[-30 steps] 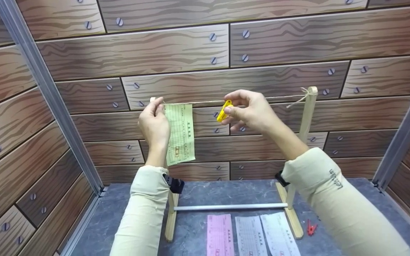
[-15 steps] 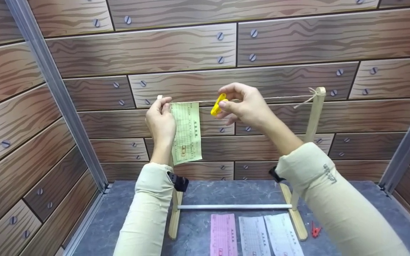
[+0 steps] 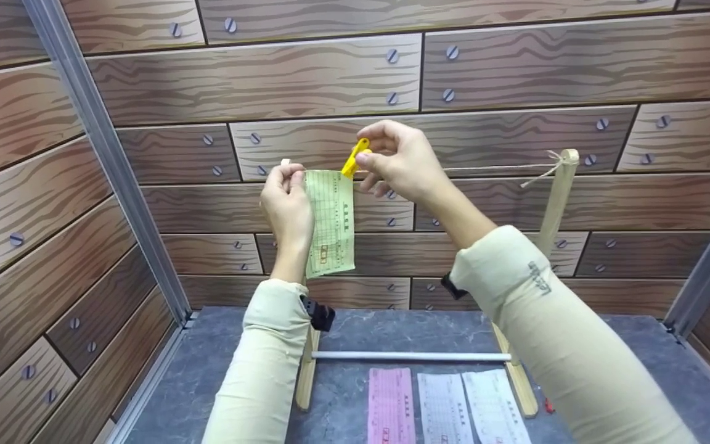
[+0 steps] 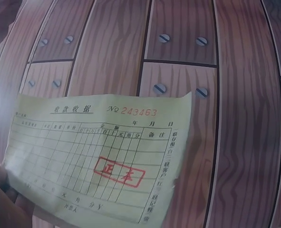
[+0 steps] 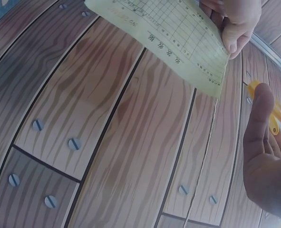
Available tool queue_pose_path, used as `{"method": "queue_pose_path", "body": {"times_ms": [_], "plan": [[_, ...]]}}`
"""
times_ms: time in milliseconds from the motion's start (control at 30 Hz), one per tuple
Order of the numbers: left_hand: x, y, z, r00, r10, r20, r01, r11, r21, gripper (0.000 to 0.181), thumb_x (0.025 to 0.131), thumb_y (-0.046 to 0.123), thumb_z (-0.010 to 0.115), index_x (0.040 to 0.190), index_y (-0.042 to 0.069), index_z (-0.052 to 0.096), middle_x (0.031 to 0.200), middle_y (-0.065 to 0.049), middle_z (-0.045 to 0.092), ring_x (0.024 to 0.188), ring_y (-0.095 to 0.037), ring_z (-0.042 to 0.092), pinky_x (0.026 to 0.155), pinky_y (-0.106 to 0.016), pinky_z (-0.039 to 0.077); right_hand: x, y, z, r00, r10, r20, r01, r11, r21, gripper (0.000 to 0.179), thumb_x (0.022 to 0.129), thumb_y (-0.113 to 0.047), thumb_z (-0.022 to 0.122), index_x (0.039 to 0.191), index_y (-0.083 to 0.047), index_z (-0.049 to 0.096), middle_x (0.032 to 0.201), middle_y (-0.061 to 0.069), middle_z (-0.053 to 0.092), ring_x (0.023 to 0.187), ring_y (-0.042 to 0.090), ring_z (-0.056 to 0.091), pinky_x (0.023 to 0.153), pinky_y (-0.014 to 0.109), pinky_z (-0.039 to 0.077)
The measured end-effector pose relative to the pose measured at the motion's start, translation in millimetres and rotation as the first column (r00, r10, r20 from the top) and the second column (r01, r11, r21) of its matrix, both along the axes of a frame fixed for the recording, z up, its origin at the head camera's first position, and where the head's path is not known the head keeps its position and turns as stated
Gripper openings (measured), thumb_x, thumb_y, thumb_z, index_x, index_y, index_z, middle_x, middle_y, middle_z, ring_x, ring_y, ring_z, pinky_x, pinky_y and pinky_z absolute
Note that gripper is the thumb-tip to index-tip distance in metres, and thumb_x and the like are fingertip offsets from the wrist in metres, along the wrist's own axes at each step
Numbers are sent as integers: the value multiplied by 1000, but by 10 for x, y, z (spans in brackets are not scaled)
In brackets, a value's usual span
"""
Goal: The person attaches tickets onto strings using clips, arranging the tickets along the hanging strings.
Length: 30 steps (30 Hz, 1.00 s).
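A pale green receipt slip (image 3: 330,228) hangs at a thin string (image 3: 497,168) in the head view. My left hand (image 3: 287,206) pinches the slip's upper left corner together with the string. Between thumb and fingers, my right hand (image 3: 401,160) holds a yellow clothespin (image 3: 355,158) just above the slip's upper right corner. In the right wrist view the clothespin (image 5: 275,124) is partly behind the thumb and looks apart from the slip (image 5: 178,42). Printed lines and a red stamp show on the slip (image 4: 83,142) in the left wrist view.
The string is tied to a wooden post (image 3: 559,197) at right. A pale bar (image 3: 410,356) joins the stand's feet. On the grey tabletop lie a pink slip (image 3: 390,404) and two whitish slips (image 3: 442,407). A red clip (image 3: 549,406) is mostly hidden by the right sleeve.
My right hand has moved left and up with the yellow clothespin, from along the string to the slip's upper right corner. My left hand keeps its pinch. The right sleeve now covers most of the red clip.
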<state>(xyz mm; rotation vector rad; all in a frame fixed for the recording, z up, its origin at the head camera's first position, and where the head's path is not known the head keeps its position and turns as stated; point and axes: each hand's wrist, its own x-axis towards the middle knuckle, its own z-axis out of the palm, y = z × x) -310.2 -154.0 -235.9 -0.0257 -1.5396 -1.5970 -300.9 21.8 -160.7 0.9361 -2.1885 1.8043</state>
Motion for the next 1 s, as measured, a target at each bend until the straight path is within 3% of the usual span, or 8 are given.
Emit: {"method": "queue_pose_path", "body": {"times_ms": [167,267,433,567,767,1000], "plan": [[-17,42,-30,999,38,10,-38,999,2,6,97,-5,60,99,0,63,121,-18,68,111,-22,65,82,-28,53,-38,-141,55,998,-47,-36,46,998,-33,24,93,10,65,115,4,61,97,21,69,53,20,64,49,29,55],[-34,62,-50,999,47,0,-47,999,5,5,98,-4,58,100,0,61,115,-17,70,102,-22,67,76,-31,53,-67,-209,74,990,-91,-109,86,995,-54,20,91,10,67,110,5,63,94,19,71,48,17,59,46,28,53],[-65,88,-79,997,64,-37,-64,998,5,5,98,-5,57,101,-1,57,113,-18,69,104,-23,67,82,-29,54,-121,-304,86,964,-165,-210,154,986,-70,11,89,10,70,98,5,68,88,13,74,42,15,54,43,28,50],[-72,98,-88,994,108,-34,-108,994,0,7,98,-3,59,101,1,54,109,-14,71,99,-22,68,79,-31,55,-161,-387,96,950,-207,-234,207,978,-23,7,88,9,71,90,1,70,85,10,74,49,14,59,43,25,48],[-89,111,-85,990,142,-23,-142,990,-5,9,97,0,62,101,2,54,109,-18,72,94,-22,70,71,-33,55,-233,-475,94,922,-264,-283,291,955,56,9,87,7,72,85,-1,71,82,7,74,60,15,65,45,22,47],[-105,111,-85,987,159,-18,-159,987,1,10,97,0,63,100,3,54,107,-16,73,89,-21,70,68,-32,54,-282,-541,78,924,-268,-274,306,947,103,9,87,7,72,84,-1,70,80,9,72,54,14,60,43,23,47]]}}
